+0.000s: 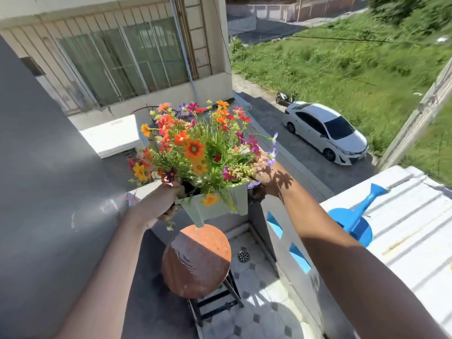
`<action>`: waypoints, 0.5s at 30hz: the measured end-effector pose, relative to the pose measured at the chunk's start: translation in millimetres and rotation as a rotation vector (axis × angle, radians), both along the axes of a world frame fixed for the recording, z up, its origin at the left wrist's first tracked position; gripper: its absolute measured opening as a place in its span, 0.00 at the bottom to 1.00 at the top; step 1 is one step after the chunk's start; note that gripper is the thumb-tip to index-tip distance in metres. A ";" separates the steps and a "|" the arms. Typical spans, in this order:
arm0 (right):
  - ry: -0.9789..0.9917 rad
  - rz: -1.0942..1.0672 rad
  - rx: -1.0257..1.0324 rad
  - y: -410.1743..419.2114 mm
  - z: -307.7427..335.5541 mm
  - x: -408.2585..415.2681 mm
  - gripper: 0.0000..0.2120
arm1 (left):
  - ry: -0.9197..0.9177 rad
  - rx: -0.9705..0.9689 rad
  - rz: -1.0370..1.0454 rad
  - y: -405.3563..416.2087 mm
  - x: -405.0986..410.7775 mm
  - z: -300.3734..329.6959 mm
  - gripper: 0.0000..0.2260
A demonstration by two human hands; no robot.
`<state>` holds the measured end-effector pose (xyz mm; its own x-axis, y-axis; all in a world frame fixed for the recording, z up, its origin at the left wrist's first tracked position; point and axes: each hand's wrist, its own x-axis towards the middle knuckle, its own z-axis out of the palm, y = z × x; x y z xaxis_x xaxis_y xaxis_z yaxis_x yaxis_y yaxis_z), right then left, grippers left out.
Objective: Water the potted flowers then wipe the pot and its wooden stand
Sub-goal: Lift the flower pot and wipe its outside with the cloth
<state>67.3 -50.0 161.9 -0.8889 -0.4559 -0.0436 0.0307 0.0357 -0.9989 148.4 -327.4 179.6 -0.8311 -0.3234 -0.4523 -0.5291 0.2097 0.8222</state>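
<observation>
A pale green square pot (217, 206) full of orange, red, purple and yellow flowers (195, 148) hangs in the air above the round wooden stand (197, 261), held up between both hands. My left hand (168, 201) grips the pot's left rim. My right hand (265, 178) holds its right rim, partly hidden behind the blooms. The stand's reddish-brown top looks wet and glossy and has nothing on it. It rests on a dark metal frame (215, 307). A blue watering can (354, 221) lies on the white ledge at the right.
I am on a small balcony with a tiled floor and a floor drain (243, 256). A grey wall (49, 192) runs along the left, a white parapet (300, 272) with blue openings along the right. Far below are a white car (325, 133) and grass.
</observation>
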 end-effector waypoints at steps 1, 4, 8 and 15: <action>0.034 0.026 0.014 -7.4 4.0 -0.6 0.08 | 0.016 0.012 0.051 3.4 0.6 -1.3 0.15; -0.004 -0.109 0.129 -49.3 6.9 -22.6 0.12 | 0.142 0.139 0.318 11.9 3.7 -12.8 0.16; -0.139 -0.310 0.009 -74.2 0.1 -15.7 0.13 | 0.329 0.252 0.729 31.1 11.6 -34.2 0.13; -0.158 -0.398 -0.049 -107.1 -10.6 0.9 0.21 | 0.212 0.221 0.521 98.2 16.4 -43.3 0.14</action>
